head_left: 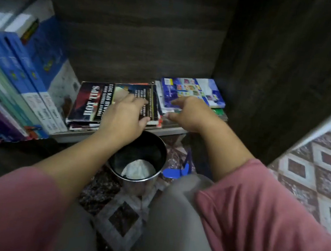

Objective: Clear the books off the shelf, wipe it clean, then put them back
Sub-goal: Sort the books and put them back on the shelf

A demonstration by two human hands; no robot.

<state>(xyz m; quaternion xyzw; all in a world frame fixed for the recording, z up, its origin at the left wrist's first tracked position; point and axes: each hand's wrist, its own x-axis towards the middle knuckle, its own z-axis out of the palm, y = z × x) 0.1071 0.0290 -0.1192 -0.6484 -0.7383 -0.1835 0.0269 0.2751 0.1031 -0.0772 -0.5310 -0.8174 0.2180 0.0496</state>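
- A dark wooden shelf (116,140) is seen from above; books are still stored on its board.
- At the left, a row of upright books (30,86) is leaned to the left, mostly blue and green spines.
- In the middle, a flat stack is topped by a dark book titled "HOT TIPS" (96,103).
- At the right end, a second flat stack is topped by a blue-covered book (198,91), just beside the middle stack.
- The left hand (123,117) is laid on the "HOT TIPS" cover; its fingers (136,100) are stretched flat, not curled, and the thumb is set at the book's front edge.
- The right hand (187,111) is extended over the front of the right stack; the fingers are spread and relaxed, nothing is gripped. Contact with the blue cover cannot be confirmed.
- Both forearms are bare, with pink sleeves (264,212) pushed up.
- On the floor below the shelf edge, a metal pot (152,184) is placed, with a white cloth (137,170) inside.
- A small blue object (175,172) is seen just right of the pot, blurred.
- The floor (323,167) is tiled in a diamond pattern.
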